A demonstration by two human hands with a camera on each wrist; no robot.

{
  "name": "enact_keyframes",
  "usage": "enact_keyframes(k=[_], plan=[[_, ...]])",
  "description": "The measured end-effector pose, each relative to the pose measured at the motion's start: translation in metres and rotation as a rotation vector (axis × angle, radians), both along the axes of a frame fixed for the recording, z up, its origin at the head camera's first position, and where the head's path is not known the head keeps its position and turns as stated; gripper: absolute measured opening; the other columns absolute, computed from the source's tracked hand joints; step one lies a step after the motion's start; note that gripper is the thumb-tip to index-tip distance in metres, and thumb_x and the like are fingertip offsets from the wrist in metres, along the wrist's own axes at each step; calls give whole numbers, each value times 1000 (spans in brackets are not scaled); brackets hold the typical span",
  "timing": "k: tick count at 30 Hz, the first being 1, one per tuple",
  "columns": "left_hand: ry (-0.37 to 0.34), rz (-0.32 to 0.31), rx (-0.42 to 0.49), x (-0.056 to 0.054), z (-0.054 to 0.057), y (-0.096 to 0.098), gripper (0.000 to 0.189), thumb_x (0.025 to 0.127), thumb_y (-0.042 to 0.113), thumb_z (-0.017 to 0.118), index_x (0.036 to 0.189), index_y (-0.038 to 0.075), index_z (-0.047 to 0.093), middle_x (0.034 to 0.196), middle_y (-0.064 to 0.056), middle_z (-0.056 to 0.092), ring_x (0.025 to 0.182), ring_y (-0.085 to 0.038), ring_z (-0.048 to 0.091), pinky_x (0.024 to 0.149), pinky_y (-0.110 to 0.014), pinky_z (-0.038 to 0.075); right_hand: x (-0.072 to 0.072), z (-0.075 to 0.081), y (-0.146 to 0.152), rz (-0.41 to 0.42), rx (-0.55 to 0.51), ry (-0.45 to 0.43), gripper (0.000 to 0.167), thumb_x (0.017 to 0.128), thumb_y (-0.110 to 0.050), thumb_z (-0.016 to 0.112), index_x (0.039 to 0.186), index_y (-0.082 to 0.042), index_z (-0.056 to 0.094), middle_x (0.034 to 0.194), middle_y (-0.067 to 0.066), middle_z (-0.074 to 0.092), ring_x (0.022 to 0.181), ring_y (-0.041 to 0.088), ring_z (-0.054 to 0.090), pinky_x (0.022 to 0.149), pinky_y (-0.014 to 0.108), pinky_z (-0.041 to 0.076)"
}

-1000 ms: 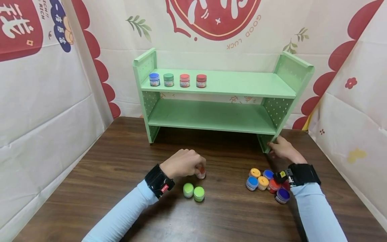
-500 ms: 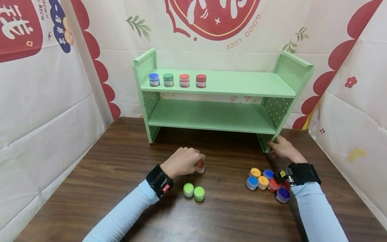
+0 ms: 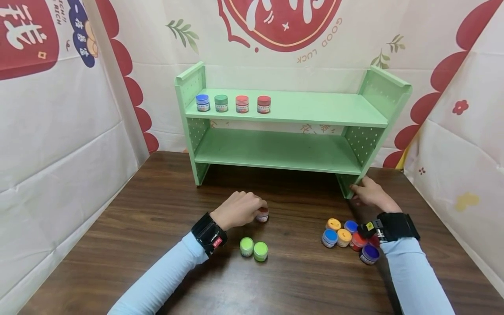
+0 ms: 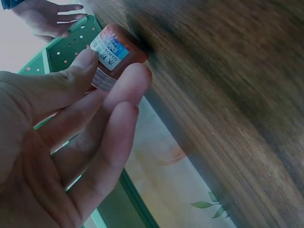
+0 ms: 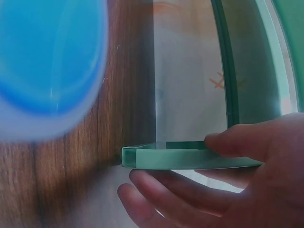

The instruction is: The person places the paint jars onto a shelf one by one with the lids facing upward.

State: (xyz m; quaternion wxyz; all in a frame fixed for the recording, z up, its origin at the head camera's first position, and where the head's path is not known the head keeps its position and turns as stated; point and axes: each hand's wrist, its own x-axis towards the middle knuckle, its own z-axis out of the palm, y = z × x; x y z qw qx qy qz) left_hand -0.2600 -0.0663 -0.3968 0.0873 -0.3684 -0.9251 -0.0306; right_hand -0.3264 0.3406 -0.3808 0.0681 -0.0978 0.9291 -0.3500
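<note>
My left hand (image 3: pixel 240 210) pinches a small gouache paint jar (image 3: pixel 262 216) between thumb and fingers, at the middle of the table. In the left wrist view the jar (image 4: pixel 114 52) shows reddish-brown paint and a blue-and-white label, and it sits tilted in that picture. My right hand (image 3: pixel 370 194) grips the lower front edge of the green shelf's right side panel (image 3: pixel 346 186). The right wrist view has the thumb on one side of that panel (image 5: pixel 190 159) and fingers on the other. Two light green jars (image 3: pixel 246 247) stand just in front of my left hand.
On the two-tier green shelf (image 3: pixel 315 107), blue, dark green, coral and dark red jars (image 3: pixel 264 104) line the upper board's left half. Several blue, yellow, red and purple jars (image 3: pixel 344 238) cluster beside my right wrist. Printed cloth (image 3: pixel 78 131) walls the table.
My left hand has shifted a little toward the shelf with the paint jar, away from the light green jars. My right hand keeps its grip on the shelf's side panel.
</note>
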Motion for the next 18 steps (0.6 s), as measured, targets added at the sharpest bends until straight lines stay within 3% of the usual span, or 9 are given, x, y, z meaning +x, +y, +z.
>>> enact_keyframes(k=[12,18], plan=[[-23,-2,8,-1,-2,-1,15,98,20,71,111,18,76,98,7,76,76,-6,64,60,-23,47,1,1,-3,-3,6,-5,40,108,-11,37,133,19,36,97,31,64,72,22,68,65,38,59],[-40,-14,31,-3,1,-2,17,98,16,71,113,16,76,98,4,77,73,-5,59,58,-21,44,1,0,-1,-3,1,2,42,109,-12,37,137,19,33,98,31,64,72,21,68,63,36,58]])
